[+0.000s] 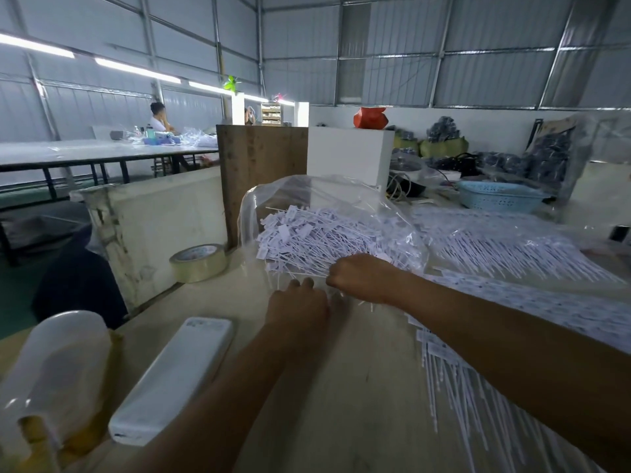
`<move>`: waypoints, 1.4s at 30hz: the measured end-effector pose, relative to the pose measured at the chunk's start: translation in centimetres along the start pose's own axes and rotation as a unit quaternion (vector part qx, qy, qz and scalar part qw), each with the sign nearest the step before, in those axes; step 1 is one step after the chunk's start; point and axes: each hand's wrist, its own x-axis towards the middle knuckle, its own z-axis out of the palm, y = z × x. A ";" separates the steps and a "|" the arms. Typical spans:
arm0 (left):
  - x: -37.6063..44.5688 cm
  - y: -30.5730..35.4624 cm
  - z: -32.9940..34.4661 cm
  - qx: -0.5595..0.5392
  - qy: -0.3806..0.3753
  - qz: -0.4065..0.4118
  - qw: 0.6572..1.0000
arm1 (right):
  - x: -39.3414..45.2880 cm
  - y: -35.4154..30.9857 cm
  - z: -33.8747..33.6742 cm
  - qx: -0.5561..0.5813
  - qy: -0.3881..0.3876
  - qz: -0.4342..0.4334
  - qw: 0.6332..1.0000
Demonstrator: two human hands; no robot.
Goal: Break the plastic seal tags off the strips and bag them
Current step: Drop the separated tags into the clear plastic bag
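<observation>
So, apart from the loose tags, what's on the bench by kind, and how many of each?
Clear bag holding tags: 1
Tape roll: 1
White slab-shaped block: 1
Blue perforated basket: 1
White rounded container: 1
Total: 5
The tags themselves are too many to count.

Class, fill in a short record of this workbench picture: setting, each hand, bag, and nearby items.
Setting: workbench in a hall
Left hand: at the bag's mouth, grip unclear
Right hand: curled at the bag's mouth
Clear bag: holds white seal tags
Nearby: tape roll, blue basket
</observation>
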 end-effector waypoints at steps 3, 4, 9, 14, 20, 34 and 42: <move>-0.5 0.8 -0.2 -0.008 0.012 0.004 1.000 | 1.8 -0.2 0.9 -0.055 0.003 0.012 0.998; -0.7 1.0 -0.3 -0.006 0.012 0.006 1.000 | 2.4 -0.1 1.1 -0.062 0.006 0.024 0.998; -1.8 1.7 -0.8 0.025 0.017 0.005 1.000 | 5.7 1.8 3.1 -0.057 -0.016 0.140 0.988; -2.2 2.2 -0.8 0.024 -0.014 -0.012 1.000 | 8.6 1.4 4.8 0.020 -0.063 0.232 0.971; -2.2 2.6 -0.8 0.056 0.014 -0.039 0.998 | 7.1 2.8 0.8 0.177 -0.108 0.131 0.970; -0.3 8.6 0.7 -0.043 -0.083 0.066 0.993 | 0.3 1.3 1.1 0.311 -0.164 0.227 0.908; -3.2 8.1 0.6 -0.063 -0.079 0.097 0.990 | 3.4 1.0 3.6 0.358 -0.064 0.248 0.898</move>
